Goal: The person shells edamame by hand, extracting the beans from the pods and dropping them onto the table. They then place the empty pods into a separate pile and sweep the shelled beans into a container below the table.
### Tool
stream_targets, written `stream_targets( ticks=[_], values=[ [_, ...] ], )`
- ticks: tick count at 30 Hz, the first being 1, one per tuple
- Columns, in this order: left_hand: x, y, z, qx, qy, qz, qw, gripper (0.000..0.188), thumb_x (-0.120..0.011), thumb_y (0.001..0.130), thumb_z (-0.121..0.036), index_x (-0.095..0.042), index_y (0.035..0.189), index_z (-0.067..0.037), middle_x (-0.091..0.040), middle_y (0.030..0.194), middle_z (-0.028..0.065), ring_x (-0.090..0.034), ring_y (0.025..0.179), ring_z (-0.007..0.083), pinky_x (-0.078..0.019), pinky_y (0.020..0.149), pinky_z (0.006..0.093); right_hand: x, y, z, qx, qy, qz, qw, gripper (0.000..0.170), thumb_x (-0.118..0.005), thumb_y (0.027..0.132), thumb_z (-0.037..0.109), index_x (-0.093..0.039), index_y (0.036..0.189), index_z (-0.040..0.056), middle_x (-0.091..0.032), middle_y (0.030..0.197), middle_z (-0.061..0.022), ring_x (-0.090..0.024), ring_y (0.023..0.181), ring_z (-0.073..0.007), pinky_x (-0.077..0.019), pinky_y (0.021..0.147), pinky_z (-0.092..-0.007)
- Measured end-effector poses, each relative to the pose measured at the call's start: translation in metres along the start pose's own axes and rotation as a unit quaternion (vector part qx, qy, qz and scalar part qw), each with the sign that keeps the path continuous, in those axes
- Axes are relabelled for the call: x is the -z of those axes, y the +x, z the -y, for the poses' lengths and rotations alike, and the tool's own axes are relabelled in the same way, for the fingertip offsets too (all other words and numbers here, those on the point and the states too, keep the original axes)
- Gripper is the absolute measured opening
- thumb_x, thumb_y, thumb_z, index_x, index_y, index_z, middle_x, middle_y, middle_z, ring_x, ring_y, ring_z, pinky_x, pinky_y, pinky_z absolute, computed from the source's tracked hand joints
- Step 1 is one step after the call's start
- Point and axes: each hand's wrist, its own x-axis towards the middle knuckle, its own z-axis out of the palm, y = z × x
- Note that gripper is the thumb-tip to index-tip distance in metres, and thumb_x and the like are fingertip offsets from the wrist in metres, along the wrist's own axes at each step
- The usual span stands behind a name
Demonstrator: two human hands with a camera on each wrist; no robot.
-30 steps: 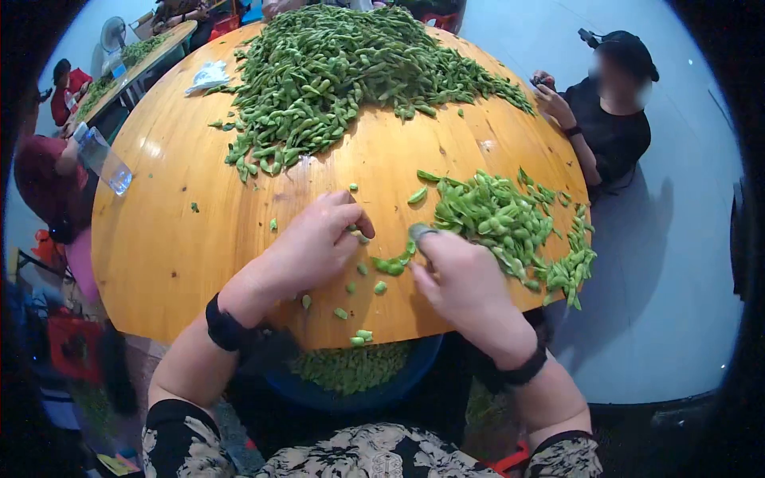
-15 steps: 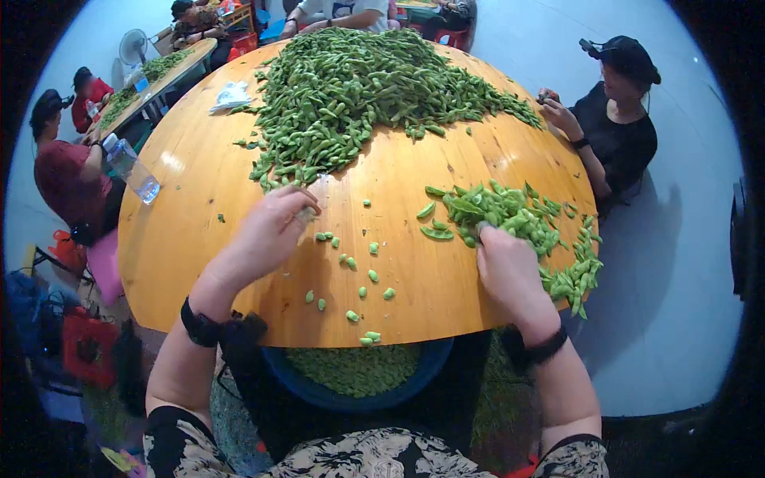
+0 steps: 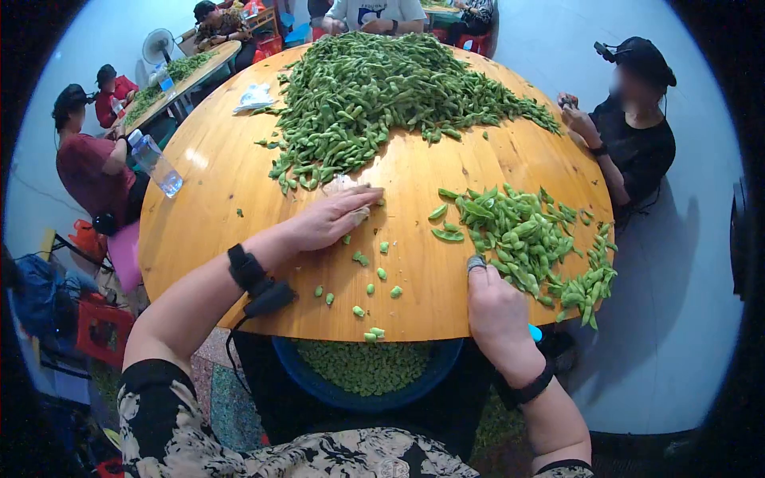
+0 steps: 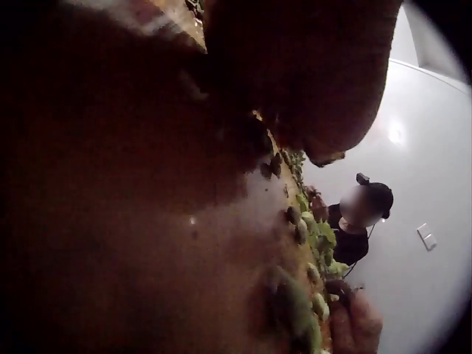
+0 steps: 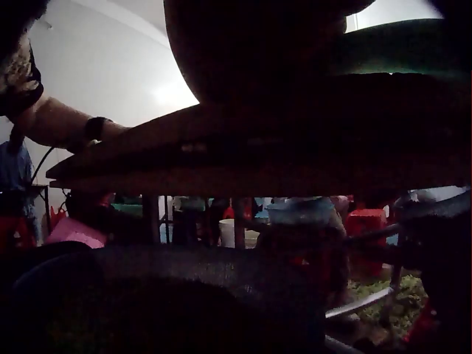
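Observation:
My left hand (image 3: 339, 217) lies low over the wooden table (image 3: 207, 255) with its fingers stretched out to the right. Shelled green beans (image 3: 360, 258) lie scattered close to its fingers and below them. My right hand (image 3: 498, 315), its fingers curled, is near the table's front edge, with a grey cover (image 3: 476, 263) on a digit. I cannot tell whether it holds anything. Beside it lies a small heap of green soybean pods (image 3: 518, 231). In the right wrist view the right hand (image 5: 258, 51) is a dark shape above the table edge.
A large pod heap (image 3: 382, 95) covers the table's far side. A blue tub (image 3: 446, 366) of shelled beans stands below the front edge. At the left are a water bottle (image 3: 157, 165) and a white plastic bag (image 3: 253, 97). A person in black (image 3: 641, 143) sits at the right.
The left hand has swung right with its fingers straightened, over the scattered beans. The right hand has drawn back from the small pod heap toward the table's front edge.

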Motion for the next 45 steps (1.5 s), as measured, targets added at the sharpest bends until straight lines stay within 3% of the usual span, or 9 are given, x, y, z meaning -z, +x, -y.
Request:
stream_targets(
  ticks=[5, 7, 12, 15, 19, 24, 28, 39, 45],
  values=[
    [-0.001, -0.001, -0.011, -0.007, -0.076, 0.033, 0.997, 0.036, -0.039, 0.098, -0.023, -0.053, 0.124, -0.002, -0.049, 0.130, 0.0130, -0.040, 0.127, 0.0250, -0.0284, 0.107, 0.0363, -0.001, -0.002, 0.001, -0.010, 0.028, -0.009, 1.000, 0.023, -0.048, 0.082, 0.002, -0.052, 0.104, -0.0039, -0.054, 0.080, -0.0146, -0.059, 0.065, -0.0296, -0.0496, 0.053, -0.0380],
    [-0.005, -0.023, -0.018, 0.022, -0.209, 0.023, 0.977, 0.035, -0.041, 0.098, -0.026, -0.059, 0.114, 0.001, -0.055, 0.121, 0.0113, -0.049, 0.114, 0.0222, -0.0352, 0.101, 0.0341, -0.002, -0.002, 0.000, -0.015, 0.044, -0.024, 0.999, 0.020, -0.049, 0.082, 0.003, -0.053, 0.101, -0.0037, -0.055, 0.080, -0.0156, -0.058, 0.064, -0.0319, -0.0484, 0.053, -0.0396],
    [-0.005, -0.074, -0.060, 0.038, -0.261, 0.044, 0.964, 0.045, -0.035, 0.099, -0.034, -0.058, 0.116, 0.001, -0.051, 0.128, 0.0146, -0.043, 0.125, 0.0269, -0.0293, 0.106, 0.0389, -0.002, -0.002, 0.000, 0.000, 0.033, -0.028, 0.999, 0.024, -0.047, 0.083, 0.001, -0.051, 0.106, -0.0049, -0.053, 0.080, -0.0144, -0.059, 0.067, -0.0282, -0.0499, 0.054, -0.0368],
    [0.006, -0.106, -0.059, 0.052, -0.177, -0.132, 0.974, 0.043, -0.037, 0.098, -0.031, -0.052, 0.122, 0.001, -0.046, 0.134, 0.0168, -0.040, 0.128, 0.0306, -0.0298, 0.106, 0.0395, -0.001, -0.002, 0.002, -0.011, 0.044, -0.010, 0.999, 0.022, -0.047, 0.083, 0.001, -0.052, 0.104, -0.0039, -0.053, 0.080, -0.0142, -0.059, 0.067, -0.0284, -0.0498, 0.055, -0.0373],
    [-0.013, -0.153, -0.060, 0.100, -0.033, -0.180, 0.978, 0.048, -0.041, 0.096, -0.032, -0.043, 0.129, 0.003, -0.042, 0.136, 0.0210, -0.038, 0.128, 0.0346, -0.0295, 0.106, 0.0412, -0.001, -0.003, 0.001, -0.012, 0.019, -0.008, 1.000, 0.020, -0.047, 0.083, 0.002, -0.052, 0.101, -0.0027, -0.053, 0.080, -0.0138, -0.059, 0.067, -0.0278, -0.0497, 0.055, -0.0370],
    [-0.026, -0.155, -0.089, 0.172, 0.090, -0.140, 0.971, 0.060, -0.050, 0.090, -0.029, -0.030, 0.136, 0.005, -0.034, 0.139, 0.0265, -0.034, 0.128, 0.0406, -0.0268, 0.107, 0.0440, 0.004, 0.000, 0.004, -0.017, 0.021, -0.013, 1.000, 0.019, -0.048, 0.082, 0.002, -0.052, 0.100, -0.0017, -0.052, 0.080, -0.0133, -0.058, 0.066, -0.0273, -0.0495, 0.053, -0.0366],
    [-0.029, -0.129, -0.096, 0.149, 0.119, -0.065, 0.979, 0.066, -0.048, 0.090, -0.035, -0.026, 0.137, 0.006, -0.028, 0.143, 0.0269, -0.028, 0.132, 0.0405, -0.0242, 0.109, 0.0433, 0.003, -0.001, 0.003, -0.026, 0.038, -0.007, 0.999, 0.025, -0.050, 0.081, 0.001, -0.053, 0.105, -0.0035, -0.054, 0.080, -0.0155, -0.057, 0.063, -0.0319, -0.0471, 0.053, -0.0395],
    [-0.052, -0.049, -0.082, 0.032, 0.011, -0.037, 0.999, 0.066, -0.051, 0.090, -0.026, -0.022, 0.140, 0.004, -0.026, 0.144, 0.0245, -0.029, 0.132, 0.0395, -0.0262, 0.109, 0.0405, 0.005, -0.003, 0.002, -0.022, 0.068, -0.018, 0.997, 0.027, -0.052, 0.079, 0.002, -0.051, 0.106, -0.0040, -0.053, 0.082, -0.0163, -0.057, 0.068, -0.0316, -0.0474, 0.056, -0.0396],
    [-0.068, -0.040, -0.094, -0.019, -0.004, -0.022, 1.000, 0.048, -0.047, 0.090, -0.018, -0.038, 0.133, 0.002, -0.040, 0.134, 0.0236, -0.040, 0.124, 0.0380, -0.0323, 0.104, 0.0426, 0.006, -0.003, 0.002, -0.024, 0.075, -0.002, 0.997, 0.029, -0.051, 0.078, 0.002, -0.050, 0.106, -0.0042, -0.053, 0.083, -0.0167, -0.057, 0.071, -0.0318, -0.0473, 0.058, -0.0399]
  ],
)
